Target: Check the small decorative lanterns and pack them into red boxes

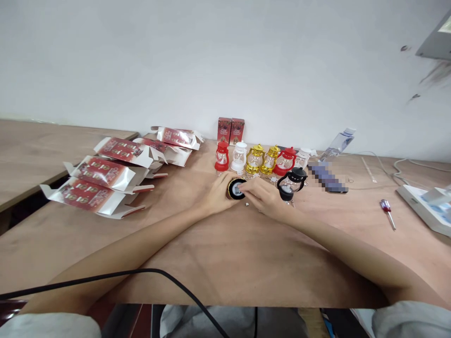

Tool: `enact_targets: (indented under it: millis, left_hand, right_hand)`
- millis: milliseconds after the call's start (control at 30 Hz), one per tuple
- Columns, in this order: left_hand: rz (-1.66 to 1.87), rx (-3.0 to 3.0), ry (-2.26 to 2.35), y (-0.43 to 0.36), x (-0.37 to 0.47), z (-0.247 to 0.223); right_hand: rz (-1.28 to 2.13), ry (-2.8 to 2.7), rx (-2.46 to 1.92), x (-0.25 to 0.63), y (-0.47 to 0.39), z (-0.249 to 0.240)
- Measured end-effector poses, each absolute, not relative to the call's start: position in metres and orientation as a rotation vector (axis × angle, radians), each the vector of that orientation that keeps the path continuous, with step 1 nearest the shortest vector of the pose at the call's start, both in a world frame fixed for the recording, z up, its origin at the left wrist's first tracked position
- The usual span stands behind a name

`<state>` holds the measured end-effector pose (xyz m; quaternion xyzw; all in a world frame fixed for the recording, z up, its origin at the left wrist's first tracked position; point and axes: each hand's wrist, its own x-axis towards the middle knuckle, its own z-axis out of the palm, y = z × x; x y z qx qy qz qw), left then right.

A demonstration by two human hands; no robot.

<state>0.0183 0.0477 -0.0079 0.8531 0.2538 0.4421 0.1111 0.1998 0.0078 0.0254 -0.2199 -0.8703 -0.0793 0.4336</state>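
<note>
Wrapped round a dark lantern [232, 189] is my left hand [219, 193], and the lantern's round black underside with a pale centre faces me. The fingers of my right hand [262, 195] are pinched together at that centre; anything small between them is hidden. Just right of my right hand stands a black lantern [292, 183]. Behind my hands is a row of lanterns: a red one [221, 157], a white one [238, 157], gold ones [255, 159], another red one [285, 162] and another white one [302, 158].
Several open printed boxes [112, 173] lie at the left. Two closed red boxes [230, 131] stand by the wall. At the right are a bottle [337, 145], a phone [327, 177], a screwdriver [388, 213] and a power strip [426, 209]. A black cable [155, 270] crosses in front.
</note>
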Motion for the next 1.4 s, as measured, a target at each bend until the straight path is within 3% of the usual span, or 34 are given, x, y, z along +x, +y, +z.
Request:
enact_targets:
  millis: [167,567,900,1100,1400]
  left_hand:
    - [1.281,2.489,0.743,0.045,0.019,-0.006]
    - [1.304,2.502,0.74,0.046,0.018,-0.006]
    - [1.329,2.451,0.764,0.045,0.019,-0.005]
    - [1.32,2.421,0.809,0.045,0.019,-0.003]
    - [1.308,2.428,0.842,0.045,0.019,-0.004]
  right_hand:
    - [-0.455,-2.305,-0.446,0.202,0.008,0.026]
    - [-0.703,-2.181,-0.361,0.202,0.016,0.016]
    - [-0.684,-2.114,-0.582,0.222,0.002,0.011]
    - [-0.598,-2.448,-0.753,0.235,-0.005,0.012]
    - [-0.87,-2.718,-0.675,0.225,0.009,0.013]
